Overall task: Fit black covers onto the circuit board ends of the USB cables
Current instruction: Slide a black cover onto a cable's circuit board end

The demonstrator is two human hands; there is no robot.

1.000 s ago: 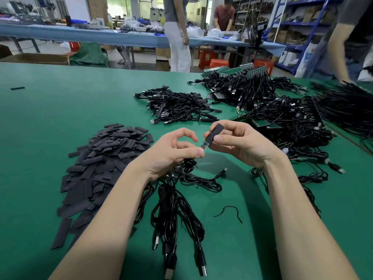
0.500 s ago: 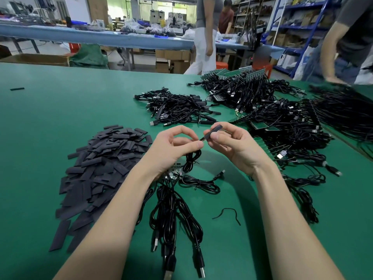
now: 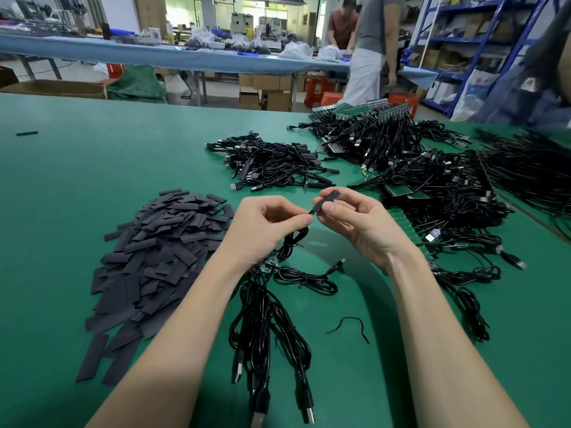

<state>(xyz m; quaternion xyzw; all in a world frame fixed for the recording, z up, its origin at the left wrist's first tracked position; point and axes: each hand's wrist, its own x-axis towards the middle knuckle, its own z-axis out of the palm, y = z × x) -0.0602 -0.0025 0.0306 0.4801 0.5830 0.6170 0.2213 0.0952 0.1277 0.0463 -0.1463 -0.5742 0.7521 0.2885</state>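
My right hand (image 3: 358,223) pinches a flat black cover (image 3: 328,199) between thumb and fingers, tilted up to the right. My left hand (image 3: 268,227) pinches the cable just below the cover's lower end, where only a sliver of the circuit board end (image 3: 312,212) shows. The black USB cable (image 3: 293,242) hangs from my left hand down to the green table. Under my left wrist lies a bundle of USB cables (image 3: 265,319) with bare circuit board ends (image 3: 268,263). A heap of loose black covers (image 3: 154,257) lies to the left.
A pile of covered cables (image 3: 275,163) sits beyond my hands. Large tangles of cables with green boards (image 3: 432,186) fill the right side. A loose black tie (image 3: 346,325) lies between my forearms. People stand past the far edge of the table (image 3: 77,165).
The cover has slid down over the circuit board end, which now barely shows. Both hands stayed close together above the table. The people behind have moved to the right.
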